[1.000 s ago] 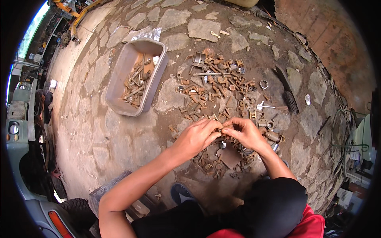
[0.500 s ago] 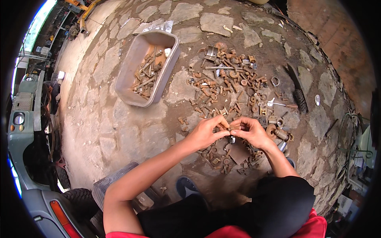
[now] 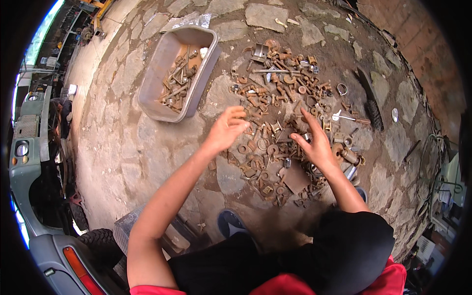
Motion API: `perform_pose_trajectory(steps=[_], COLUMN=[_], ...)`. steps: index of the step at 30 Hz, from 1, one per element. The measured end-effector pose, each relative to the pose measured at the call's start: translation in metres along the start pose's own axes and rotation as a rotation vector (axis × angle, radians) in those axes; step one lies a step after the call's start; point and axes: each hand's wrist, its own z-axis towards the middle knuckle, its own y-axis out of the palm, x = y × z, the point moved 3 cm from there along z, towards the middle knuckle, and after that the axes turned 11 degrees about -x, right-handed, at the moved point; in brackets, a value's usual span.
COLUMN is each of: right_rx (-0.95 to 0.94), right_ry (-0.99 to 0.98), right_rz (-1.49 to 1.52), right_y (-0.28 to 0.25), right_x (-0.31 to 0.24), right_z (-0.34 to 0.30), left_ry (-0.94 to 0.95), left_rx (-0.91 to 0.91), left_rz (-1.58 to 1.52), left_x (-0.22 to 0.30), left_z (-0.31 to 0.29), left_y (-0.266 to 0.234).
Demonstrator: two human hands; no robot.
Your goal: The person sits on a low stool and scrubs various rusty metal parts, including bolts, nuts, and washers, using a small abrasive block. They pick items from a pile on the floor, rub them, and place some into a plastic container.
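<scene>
My left hand (image 3: 227, 130) hovers over the left edge of a spread of rusty bolts and nuts (image 3: 285, 88), on the side towards the grey plastic tub (image 3: 145, 93). Its fingers curl in towards the thumb, and whatever they close on is hidden. Over the near right part of the spread is my right hand (image 3: 317, 146), thumb and fingers wide apart with nothing between them. Long bolts and other metal pieces (image 3: 179, 78) lie inside the tub. A flat rusty plate (image 3: 296, 178) rests below my right hand.
Right of the spread lie a black-bristled brush (image 3: 372, 118), a screwdriver (image 3: 363, 121) and a ring clamp (image 3: 341, 89). My shoe (image 3: 230, 222) is on the stone paving near the parts. A green vehicle body (image 3: 28, 182) stands at far left; wires (image 3: 432, 167) hang at right.
My hands were together over the parts, fingertips meeting on a small rusty piece. They have separated: the left moved up and left, the right moved slightly right and up and opened.
</scene>
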Motion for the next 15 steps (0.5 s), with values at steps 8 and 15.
perform_pose_trajectory(steps=[8, 15], right_rx=[-0.522, -0.647], right_ry=[-0.201, -0.179], right_rz=[-0.401, -0.765], right_y=[0.011, 0.024], right_x=[-0.008, 0.007], right_z=[-0.041, -0.09], left_ry=[0.419, 0.691], left_rx=[-0.099, -0.194], left_rz=[0.778, 0.993], left_x=[-0.04, -0.021], left_z=[0.001, -0.016], left_y=[0.004, 0.078])
